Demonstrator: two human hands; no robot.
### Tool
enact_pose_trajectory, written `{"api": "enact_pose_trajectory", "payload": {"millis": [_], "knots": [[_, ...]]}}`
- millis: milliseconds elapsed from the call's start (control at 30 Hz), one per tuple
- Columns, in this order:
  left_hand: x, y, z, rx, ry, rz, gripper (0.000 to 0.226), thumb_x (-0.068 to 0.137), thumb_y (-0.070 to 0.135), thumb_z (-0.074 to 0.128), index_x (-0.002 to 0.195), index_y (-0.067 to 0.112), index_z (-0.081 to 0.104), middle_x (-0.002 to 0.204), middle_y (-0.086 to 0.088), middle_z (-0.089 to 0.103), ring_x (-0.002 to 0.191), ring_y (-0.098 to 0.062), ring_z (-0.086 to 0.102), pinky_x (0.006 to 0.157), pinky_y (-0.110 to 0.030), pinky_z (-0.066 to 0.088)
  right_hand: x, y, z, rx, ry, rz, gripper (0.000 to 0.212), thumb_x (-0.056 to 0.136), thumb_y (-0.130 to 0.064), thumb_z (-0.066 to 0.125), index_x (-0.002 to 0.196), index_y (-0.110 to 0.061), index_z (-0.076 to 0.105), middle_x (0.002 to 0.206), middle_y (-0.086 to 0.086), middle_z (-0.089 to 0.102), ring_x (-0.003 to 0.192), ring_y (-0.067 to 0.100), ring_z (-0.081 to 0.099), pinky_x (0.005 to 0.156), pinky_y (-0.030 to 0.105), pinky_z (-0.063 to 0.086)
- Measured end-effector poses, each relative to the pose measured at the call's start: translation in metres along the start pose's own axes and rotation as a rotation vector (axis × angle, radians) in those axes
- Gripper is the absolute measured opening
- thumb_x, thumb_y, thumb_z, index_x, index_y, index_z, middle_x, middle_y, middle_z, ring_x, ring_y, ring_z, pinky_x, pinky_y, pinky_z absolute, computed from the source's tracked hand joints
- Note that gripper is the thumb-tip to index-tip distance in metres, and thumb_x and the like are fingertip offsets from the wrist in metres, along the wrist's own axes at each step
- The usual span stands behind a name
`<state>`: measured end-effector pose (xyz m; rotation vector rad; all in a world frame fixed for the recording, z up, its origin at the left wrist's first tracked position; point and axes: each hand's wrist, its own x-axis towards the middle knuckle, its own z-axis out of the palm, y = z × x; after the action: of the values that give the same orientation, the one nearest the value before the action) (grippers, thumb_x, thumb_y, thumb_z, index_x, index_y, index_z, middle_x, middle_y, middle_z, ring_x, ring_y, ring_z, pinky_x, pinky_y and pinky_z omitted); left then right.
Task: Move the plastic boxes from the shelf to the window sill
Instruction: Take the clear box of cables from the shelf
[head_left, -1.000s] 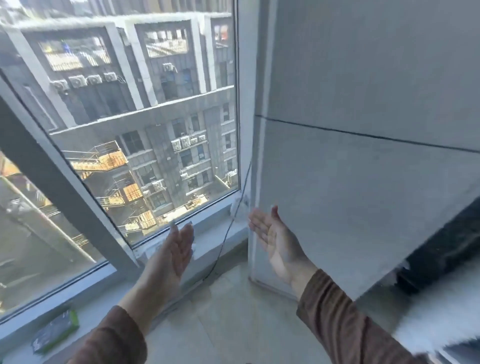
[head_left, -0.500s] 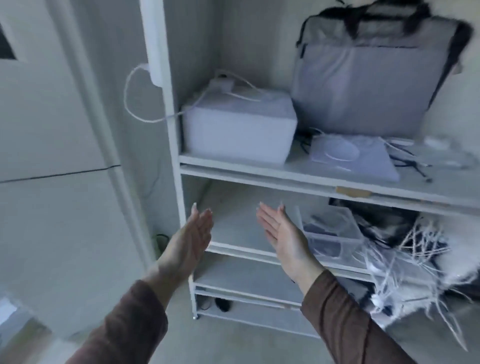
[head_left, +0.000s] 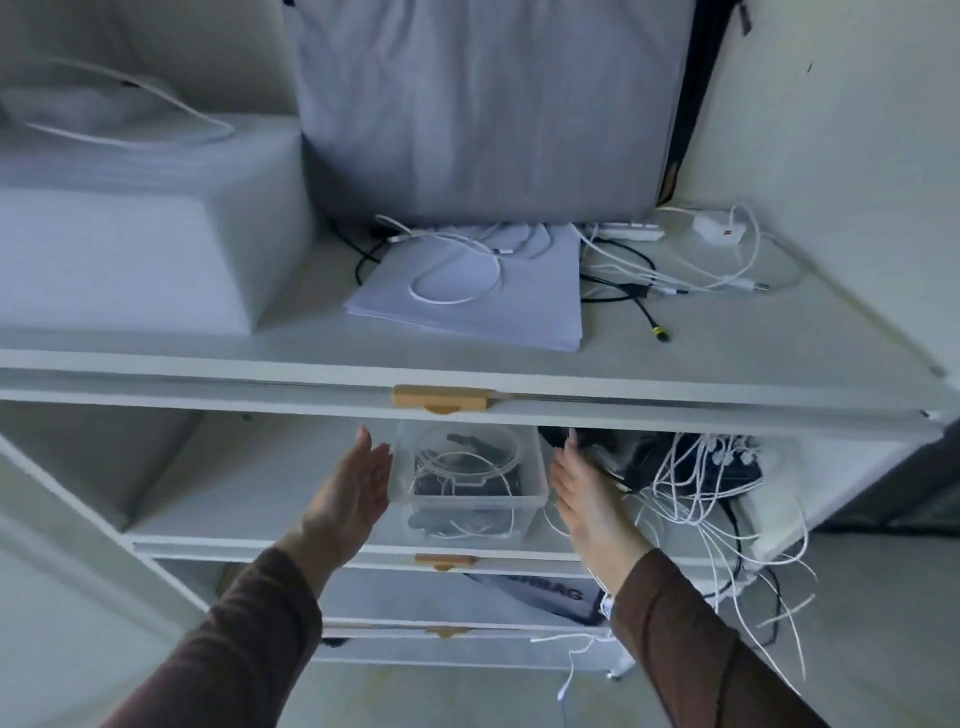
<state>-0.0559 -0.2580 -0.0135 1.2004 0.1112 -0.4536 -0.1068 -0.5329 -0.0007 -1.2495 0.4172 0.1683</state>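
A clear plastic box (head_left: 470, 486) holding dark items and white cables stands on the middle shelf (head_left: 249, 499) of a white shelf unit. My left hand (head_left: 349, 493) is open, palm turned inward, just left of the box and close to its side. My right hand (head_left: 584, 493) is open on the box's right side, fingers stretched toward the back. Neither hand grips the box. Whether the palms touch its walls cannot be told. The window sill is out of view.
A tangle of white and black cables (head_left: 696, 488) spills over the shelf edge right of the box. On the upper shelf (head_left: 753, 358) sit a white foam box (head_left: 135, 249), a paper stack (head_left: 483, 291), a grey bag (head_left: 488, 104) and chargers. A dark bag (head_left: 540, 592) lies below.
The view swung from the window to the shelf unit and closed in on it. Both open hands have moved forward to either side of the clear plastic box.
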Motion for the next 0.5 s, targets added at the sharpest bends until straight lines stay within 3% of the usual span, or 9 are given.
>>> {"api": "enact_pose_trajectory", "payload": {"millis": [67,133,333,500], "knots": [[0.007,-0.003,0.000,-0.036,-0.005,-0.026,0.070,0.102,0.062,0.031,0.126,0.007,0.067,0.120,-0.009,0.079,0.099,-0.018,0.079,0.087,-0.030,0.055,0.011,0.003,-0.001,0.046,-0.057,0.040,0.094,0.079,-0.074,0.059,0.158,-0.025,0.041,0.164,0.001,0.042,0.149,0.017,0.039,0.125,0.042,0.022],[0.005,-0.001,0.001,-0.062,-0.012,-0.024,0.077,0.100,0.066,0.031,0.133,0.005,0.064,0.131,-0.014,0.074,0.106,-0.023,0.077,0.085,-0.030,0.060,0.017,0.005,0.000,0.074,-0.053,0.048,0.079,0.086,-0.068,0.056,0.152,-0.025,0.050,0.156,-0.001,0.053,0.145,0.017,0.046,0.124,0.044,0.025],[-0.037,0.007,-0.029,-0.101,0.055,-0.006,0.078,0.098,0.070,0.028,0.131,0.011,0.067,0.131,-0.011,0.074,0.115,-0.025,0.074,0.096,-0.035,0.054,0.010,0.007,0.041,-0.007,-0.130,0.027,0.063,0.098,-0.056,0.048,0.148,-0.018,0.056,0.145,0.003,0.064,0.134,0.020,0.058,0.115,0.040,0.041],[-0.125,0.028,-0.114,-0.157,0.243,0.076,0.081,0.096,0.071,0.030,0.134,0.008,0.065,0.129,-0.013,0.075,0.112,-0.029,0.073,0.094,-0.039,0.053,-0.016,0.022,0.153,-0.121,-0.314,0.067,0.087,0.078,-0.070,0.061,0.152,-0.024,0.052,0.147,0.000,0.063,0.134,0.016,0.060,0.116,0.042,0.040]]}}
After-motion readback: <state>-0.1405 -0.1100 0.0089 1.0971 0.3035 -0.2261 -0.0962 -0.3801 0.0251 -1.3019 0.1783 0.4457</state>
